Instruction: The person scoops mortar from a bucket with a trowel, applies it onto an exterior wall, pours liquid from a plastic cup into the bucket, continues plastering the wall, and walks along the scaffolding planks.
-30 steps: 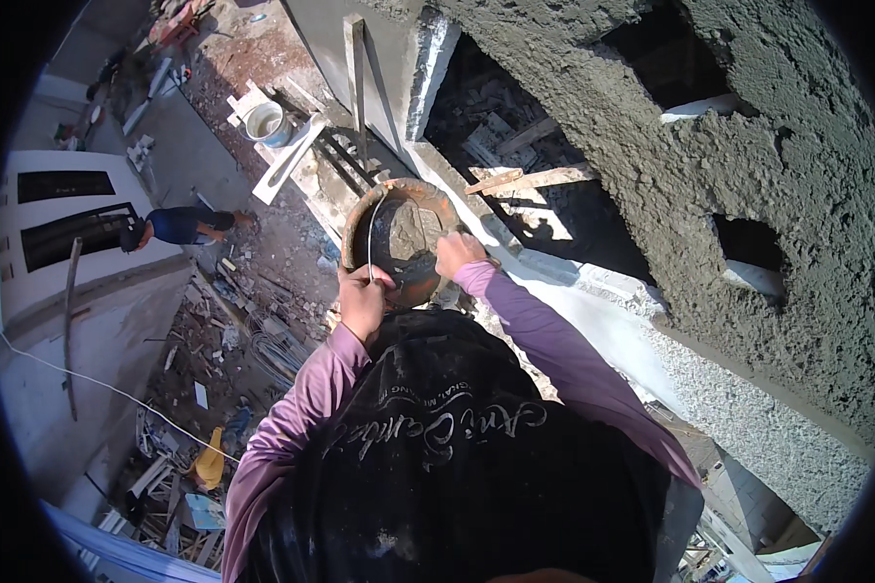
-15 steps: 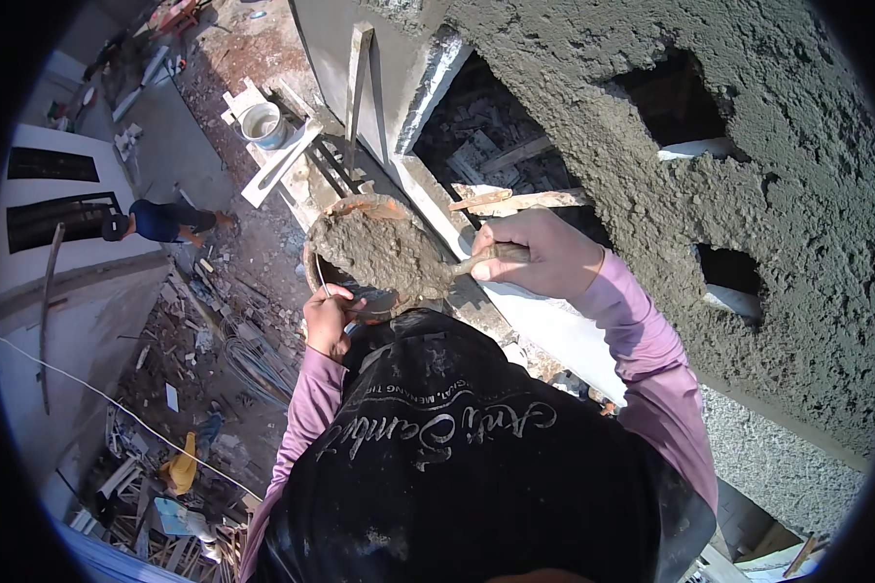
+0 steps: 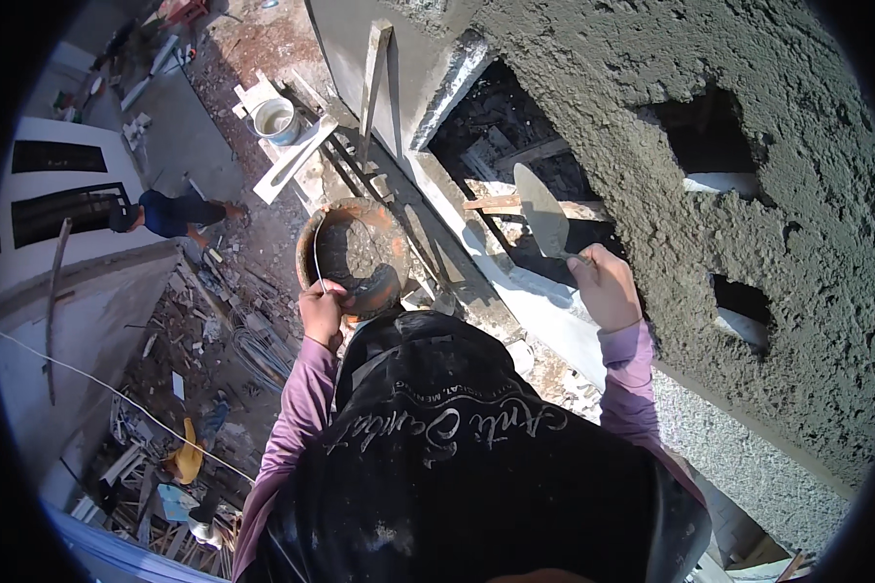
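An orange mortar bucket (image 3: 377,277), with grey wet mix inside and a wire handle, is held at its left side by my left hand (image 3: 323,313), fingers closed round the handle. My right hand (image 3: 605,287) grips a trowel (image 3: 542,209) to the right of the bucket, its broad grey blade pointing up and away from me over a dark wall opening (image 3: 496,117). Rough grey mortar covers the wall (image 3: 787,194) on my right, around two smaller openings.
Planks (image 3: 292,160) and a pale bucket (image 3: 275,120) stand beyond my bucket. A white ledge (image 3: 569,335) runs beside my right hand. Below left, a person in dark blue (image 3: 170,214) is on the rubble-strewn ground (image 3: 214,291); a cable (image 3: 87,379) crosses over it.
The trowel, heaped with mortar over the bucket half a second ago, has moved right and up, out of the bucket; its blade no longer shows that heap. My left hand still holds the bucket.
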The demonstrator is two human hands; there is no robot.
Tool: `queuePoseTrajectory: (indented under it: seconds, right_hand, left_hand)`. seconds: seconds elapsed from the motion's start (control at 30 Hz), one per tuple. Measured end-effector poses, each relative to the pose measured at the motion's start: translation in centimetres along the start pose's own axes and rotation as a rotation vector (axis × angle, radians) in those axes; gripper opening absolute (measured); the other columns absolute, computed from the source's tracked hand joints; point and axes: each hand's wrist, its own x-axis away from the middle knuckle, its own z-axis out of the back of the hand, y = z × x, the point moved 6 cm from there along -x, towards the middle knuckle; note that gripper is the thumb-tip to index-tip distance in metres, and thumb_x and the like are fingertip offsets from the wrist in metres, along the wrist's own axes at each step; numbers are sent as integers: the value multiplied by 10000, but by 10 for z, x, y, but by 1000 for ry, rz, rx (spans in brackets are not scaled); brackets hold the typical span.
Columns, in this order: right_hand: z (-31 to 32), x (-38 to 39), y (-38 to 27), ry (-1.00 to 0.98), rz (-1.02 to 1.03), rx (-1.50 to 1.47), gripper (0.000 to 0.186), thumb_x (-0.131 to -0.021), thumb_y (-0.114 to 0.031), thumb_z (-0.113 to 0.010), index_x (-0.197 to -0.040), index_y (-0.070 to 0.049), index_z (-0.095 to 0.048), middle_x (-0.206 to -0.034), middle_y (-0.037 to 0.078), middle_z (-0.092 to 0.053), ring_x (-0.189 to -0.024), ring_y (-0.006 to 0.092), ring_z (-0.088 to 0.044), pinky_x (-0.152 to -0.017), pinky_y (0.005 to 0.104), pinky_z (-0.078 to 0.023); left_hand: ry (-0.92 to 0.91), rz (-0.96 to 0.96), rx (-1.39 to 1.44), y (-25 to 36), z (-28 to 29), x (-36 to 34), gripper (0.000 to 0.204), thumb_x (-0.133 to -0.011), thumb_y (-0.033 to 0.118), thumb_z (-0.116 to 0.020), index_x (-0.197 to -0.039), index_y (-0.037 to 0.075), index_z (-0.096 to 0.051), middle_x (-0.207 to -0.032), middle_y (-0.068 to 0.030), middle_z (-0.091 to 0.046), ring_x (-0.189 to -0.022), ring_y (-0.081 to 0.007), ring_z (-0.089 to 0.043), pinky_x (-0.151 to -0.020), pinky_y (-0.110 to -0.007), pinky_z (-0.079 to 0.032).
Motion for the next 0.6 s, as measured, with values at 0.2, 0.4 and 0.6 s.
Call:
queuePoseTrajectory:
  seconds: [0.2, 0.4, 0.6]
  right_hand:
    - [-225, -74, -42, -424, 142, 300, 241, -728, -190, -688, -836, 25, -696, -922, 264, -656, -856, 402, -667, -772, 450, -545]
    - [-266, -90, -58, -350, 163, 98, 246, -761, -185, -679, -866, 37, -664, -927, 240, -644, -883, 419, -634, -776, 470, -515]
    - [-137, -64, -97, -77, 511, -106, 242, -804, -194, -699, -839, 32, -619, -794, 191, -623, -780, 336, -645, -687, 430, -501]
  left_hand:
    - [-180, 6, -95, 31, -43, 4, 240, -830, -105, -433, -669, -1, -578, -683, -69, -581, -569, -177, -624, -552, -321, -573]
    - [-267, 76, -14, 48, -60, 10, 228, -835, -108, -402, -725, -1, -571, -705, -74, -585, -628, -211, -682, -510, -315, -559]
    - [-129, 187, 167, 41, -43, -5, 227, -830, -113, -396, -738, 8, -564, -698, -89, -582, -640, -241, -682, -508, -349, -573]
